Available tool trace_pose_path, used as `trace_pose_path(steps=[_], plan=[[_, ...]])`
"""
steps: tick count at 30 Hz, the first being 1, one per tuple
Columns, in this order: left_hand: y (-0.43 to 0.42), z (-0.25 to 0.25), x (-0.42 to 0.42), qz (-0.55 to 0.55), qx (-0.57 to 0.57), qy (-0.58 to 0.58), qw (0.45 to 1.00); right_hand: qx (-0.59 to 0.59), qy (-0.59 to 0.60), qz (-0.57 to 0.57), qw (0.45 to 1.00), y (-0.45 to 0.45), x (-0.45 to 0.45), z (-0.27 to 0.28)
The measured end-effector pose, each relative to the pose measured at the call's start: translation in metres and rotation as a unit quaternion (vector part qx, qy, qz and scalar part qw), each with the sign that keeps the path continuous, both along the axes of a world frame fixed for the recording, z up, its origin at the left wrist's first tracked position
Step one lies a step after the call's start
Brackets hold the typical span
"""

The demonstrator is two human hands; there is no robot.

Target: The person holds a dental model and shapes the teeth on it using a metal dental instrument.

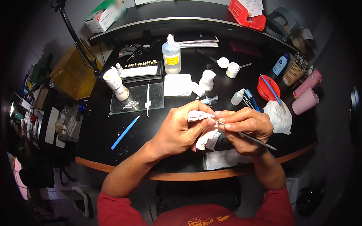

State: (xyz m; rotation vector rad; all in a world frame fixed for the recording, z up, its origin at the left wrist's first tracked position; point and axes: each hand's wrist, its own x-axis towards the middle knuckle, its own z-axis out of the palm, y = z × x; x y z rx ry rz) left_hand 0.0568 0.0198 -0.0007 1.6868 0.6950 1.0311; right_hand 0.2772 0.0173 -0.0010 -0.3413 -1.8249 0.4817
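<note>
My left hand [180, 126] is wrapped round a white plaster dental cast [207, 140], whose upper and lower parts show above and below the thumb. Teeth are visible along the cast's edges. In my right hand [249, 128] a slim metal dental carver [258, 141] is gripped like a pen. Its tip is at the cast beside my left thumb; whether it touches cannot be made out. Beneath the hands a white paper sheet [226, 158] lies near the table's front edge.
A glass slab [158, 90] bears a jar, white smears and a spatula. Behind stand a tooth shade rack [141, 71] and a large squeeze bottle [172, 56]. A blue-handled tool [125, 132] lies left. At right are a red bowl [264, 92] and pink cups [304, 101].
</note>
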Motion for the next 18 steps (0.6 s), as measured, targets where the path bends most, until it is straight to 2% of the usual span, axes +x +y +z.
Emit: trace_pose_path(steps=[2, 5, 11, 14, 18], plan=[[0.000, 0.007, -0.004, 0.000, -0.022, 0.045, 0.999, 0.015, -0.018, -0.013, 1.000, 0.000, 0.001, 0.002], [0.002, -0.004, 0.001, 0.010, 0.044, -0.010, 0.999, 0.036, -0.044, -0.036, 0.998, -0.001, 0.002, 0.003], [0.000, -0.004, 0.001, 0.023, 0.033, 0.010, 0.999, 0.054, -0.083, -0.055, 0.994, -0.004, 0.004, 0.005], [-0.003, 0.009, -0.003, 0.004, -0.056, 0.048, 0.997, 0.063, -0.098, -0.058, 0.991, -0.006, 0.005, 0.006], [-0.002, 0.005, -0.004, -0.011, -0.085, 0.036, 0.996, 0.089, -0.101, -0.065, 0.989, -0.004, 0.004, 0.005]])
